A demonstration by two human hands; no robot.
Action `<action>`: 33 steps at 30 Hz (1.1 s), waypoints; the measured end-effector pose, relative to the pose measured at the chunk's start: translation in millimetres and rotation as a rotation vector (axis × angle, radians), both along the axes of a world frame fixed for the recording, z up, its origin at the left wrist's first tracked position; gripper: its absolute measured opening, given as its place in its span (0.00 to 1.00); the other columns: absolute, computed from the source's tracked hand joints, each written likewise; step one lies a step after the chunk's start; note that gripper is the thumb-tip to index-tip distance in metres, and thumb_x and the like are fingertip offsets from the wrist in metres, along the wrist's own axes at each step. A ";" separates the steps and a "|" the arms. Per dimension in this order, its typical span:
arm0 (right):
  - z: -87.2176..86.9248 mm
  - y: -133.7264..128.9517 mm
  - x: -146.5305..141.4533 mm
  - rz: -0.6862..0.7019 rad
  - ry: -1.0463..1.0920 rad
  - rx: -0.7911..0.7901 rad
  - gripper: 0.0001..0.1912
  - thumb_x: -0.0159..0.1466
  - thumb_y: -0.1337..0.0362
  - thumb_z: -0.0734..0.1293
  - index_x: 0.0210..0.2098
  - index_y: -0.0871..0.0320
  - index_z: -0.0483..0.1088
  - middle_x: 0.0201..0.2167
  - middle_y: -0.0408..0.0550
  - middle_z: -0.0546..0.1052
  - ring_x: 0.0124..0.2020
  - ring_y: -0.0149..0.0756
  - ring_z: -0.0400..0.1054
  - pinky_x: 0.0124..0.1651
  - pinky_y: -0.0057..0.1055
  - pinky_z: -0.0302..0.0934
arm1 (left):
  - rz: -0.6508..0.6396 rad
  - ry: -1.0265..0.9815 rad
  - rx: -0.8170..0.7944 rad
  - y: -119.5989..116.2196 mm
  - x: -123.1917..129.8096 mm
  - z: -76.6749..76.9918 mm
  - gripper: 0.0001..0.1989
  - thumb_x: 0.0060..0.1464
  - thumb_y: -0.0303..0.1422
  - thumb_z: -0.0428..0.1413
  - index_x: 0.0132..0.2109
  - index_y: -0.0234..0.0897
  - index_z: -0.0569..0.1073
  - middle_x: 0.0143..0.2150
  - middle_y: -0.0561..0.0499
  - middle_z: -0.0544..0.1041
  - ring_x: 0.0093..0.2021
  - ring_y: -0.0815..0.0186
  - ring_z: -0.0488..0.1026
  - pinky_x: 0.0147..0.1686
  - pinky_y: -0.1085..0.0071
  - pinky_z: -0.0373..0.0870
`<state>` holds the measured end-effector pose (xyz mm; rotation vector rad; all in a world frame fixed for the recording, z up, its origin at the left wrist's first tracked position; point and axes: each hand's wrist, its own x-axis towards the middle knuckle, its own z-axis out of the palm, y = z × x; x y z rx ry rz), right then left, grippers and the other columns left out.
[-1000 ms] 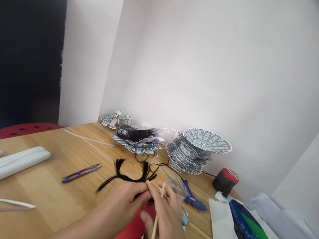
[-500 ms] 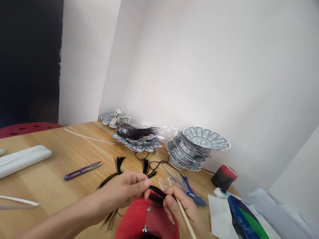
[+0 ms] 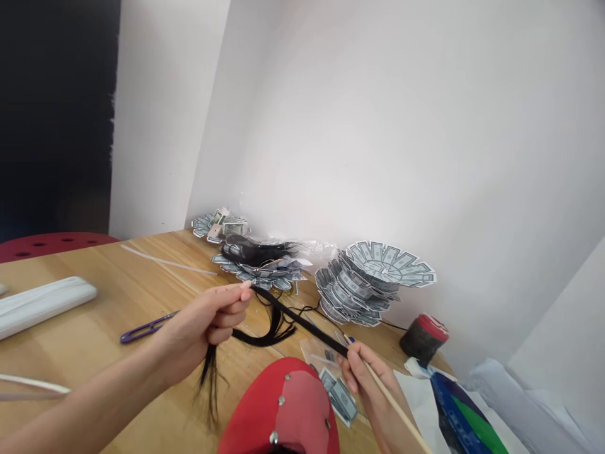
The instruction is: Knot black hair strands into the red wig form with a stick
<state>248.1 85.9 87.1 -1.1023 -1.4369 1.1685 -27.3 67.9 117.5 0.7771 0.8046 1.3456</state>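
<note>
A strand of black hair (image 3: pixel 300 320) is stretched straight between my two hands. My left hand (image 3: pixel 208 321) pinches its upper left end, and more black hair hangs below that fist. My right hand (image 3: pixel 371 378) grips the other end of the strand together with a thin wooden stick (image 3: pixel 392 403), which slants down to the right. Below and between the hands stands a red rounded object (image 3: pixel 265 403) with a pinkish panel and metal studs. A curved lock of black hair with loose ends lies behind my left hand on the wooden table (image 3: pixel 118 277).
Purple snips (image 3: pixel 142 331) and a white case (image 3: pixel 47 302) lie at the left. Stacked paper-note rings (image 3: pixel 359 284) and a paper-note piece topped with black hair (image 3: pixel 259 252) stand near the wall. A dark red-topped roll (image 3: pixel 424 337) and blue-green packet (image 3: pixel 467 416) are at the right.
My hands have moved apart, left hand up and to the left, right hand to the right, drawing the strand taut. The red object's top and some paper notes beside it are now uncovered.
</note>
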 end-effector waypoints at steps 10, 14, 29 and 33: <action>-38.2 32.2 12.7 -0.157 0.227 -0.095 0.25 0.49 0.42 0.76 0.24 0.54 0.67 0.17 0.35 0.63 0.26 0.31 0.61 0.36 0.25 0.60 | 0.134 -0.096 -0.055 20.0 -6.9 -5.4 0.14 0.45 0.34 0.65 0.27 0.36 0.66 0.20 0.67 0.48 0.19 0.78 0.36 0.14 0.79 0.34; -36.4 33.9 17.2 -0.196 0.217 -0.103 0.25 0.48 0.43 0.77 0.24 0.55 0.66 0.18 0.35 0.64 0.26 0.31 0.61 0.35 0.24 0.61 | 0.188 -0.141 -0.090 24.1 -9.0 -4.1 0.13 0.60 0.28 0.52 0.26 0.35 0.66 0.20 0.65 0.47 0.16 0.79 0.39 0.13 0.80 0.35; -1.3 14.9 29.8 -0.437 -0.307 0.178 0.25 0.57 0.41 0.70 0.17 0.53 0.66 0.16 0.40 0.67 0.23 0.37 0.61 0.29 0.33 0.56 | 0.446 -0.065 0.168 25.7 -31.0 4.5 0.13 0.64 0.32 0.53 0.30 0.36 0.66 0.18 0.64 0.55 0.14 0.78 0.48 0.13 0.83 0.46; -7.4 -9.1 -21.3 -0.233 -0.739 0.649 0.14 0.67 0.54 0.65 0.27 0.52 0.74 0.26 0.46 0.75 0.32 0.43 0.69 0.35 0.36 0.59 | 0.327 0.122 0.219 12.7 5.3 -6.0 0.16 0.54 0.44 0.62 0.29 0.36 0.72 0.23 0.56 0.71 0.24 0.74 0.63 0.22 0.82 0.59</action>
